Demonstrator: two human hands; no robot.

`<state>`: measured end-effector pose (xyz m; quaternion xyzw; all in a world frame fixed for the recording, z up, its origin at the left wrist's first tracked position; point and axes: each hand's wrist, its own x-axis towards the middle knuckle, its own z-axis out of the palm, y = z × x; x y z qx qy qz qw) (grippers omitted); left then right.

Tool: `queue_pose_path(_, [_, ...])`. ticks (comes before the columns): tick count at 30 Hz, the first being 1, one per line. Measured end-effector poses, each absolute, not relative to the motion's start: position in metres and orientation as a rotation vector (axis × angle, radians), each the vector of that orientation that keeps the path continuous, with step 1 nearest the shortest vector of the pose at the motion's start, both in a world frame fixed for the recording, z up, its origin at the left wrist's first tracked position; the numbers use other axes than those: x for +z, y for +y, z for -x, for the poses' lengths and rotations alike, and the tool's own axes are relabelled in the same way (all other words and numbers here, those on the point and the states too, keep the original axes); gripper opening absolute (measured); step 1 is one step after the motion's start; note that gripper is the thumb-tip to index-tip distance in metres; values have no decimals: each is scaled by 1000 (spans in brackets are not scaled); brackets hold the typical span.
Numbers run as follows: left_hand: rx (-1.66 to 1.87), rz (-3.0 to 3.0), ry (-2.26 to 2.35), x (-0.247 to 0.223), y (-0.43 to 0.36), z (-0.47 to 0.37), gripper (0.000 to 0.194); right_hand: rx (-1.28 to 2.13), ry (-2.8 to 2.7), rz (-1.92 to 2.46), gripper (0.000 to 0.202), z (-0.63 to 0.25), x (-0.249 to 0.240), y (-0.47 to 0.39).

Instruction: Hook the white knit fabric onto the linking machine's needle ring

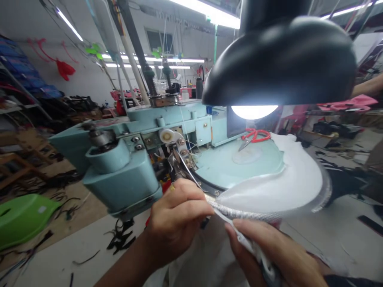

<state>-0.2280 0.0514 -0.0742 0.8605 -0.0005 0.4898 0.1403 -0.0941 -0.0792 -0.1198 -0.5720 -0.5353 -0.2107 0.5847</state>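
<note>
My left hand [176, 217] is closed in a pinch on the edge of a white fabric strip [223, 217], just in front of the working head of a pale green industrial sewing machine [125, 175]. My right hand [269, 247] grips the same strip lower and to the right, thumb and fingers closed along its folded edge. From the left fingers a thin white band [188, 171] runs up to the metal parts of the machine. A coiled metal spring [248, 211] curves round the rim of the round bed, close above both hands. My left fingertips partly hide the strip.
Red-handled scissors [257, 135] lie on the round green bed [215, 167], beside a draped white sheet [302, 175]. A black lamp [281, 67] hangs low above. A green plastic stool [26, 219] and black scraps [121, 237] are at left. Another person's arm [369, 85] shows at right.
</note>
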Motion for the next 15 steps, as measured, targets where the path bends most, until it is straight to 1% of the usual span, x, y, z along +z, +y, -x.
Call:
queue_pose_path(2, [1395, -2473, -6, -73, 51, 228, 15, -488, -1239, 1354, 4, 94, -120, -80])
queue_pose_path(7, [1331, -2550, -20, -70, 50, 232, 18, -470, -1190, 1390, 2, 96, -119, -78])
queue_pose_path(11, [1389, -2742, -6, -73, 48, 236, 23, -476, -1170, 1362, 2, 99, -119, -75])
queue_pose_path(15, [1310, -2746, -5, -74, 50, 240, 26, -492, -1162, 1346, 4, 100, -118, -75])
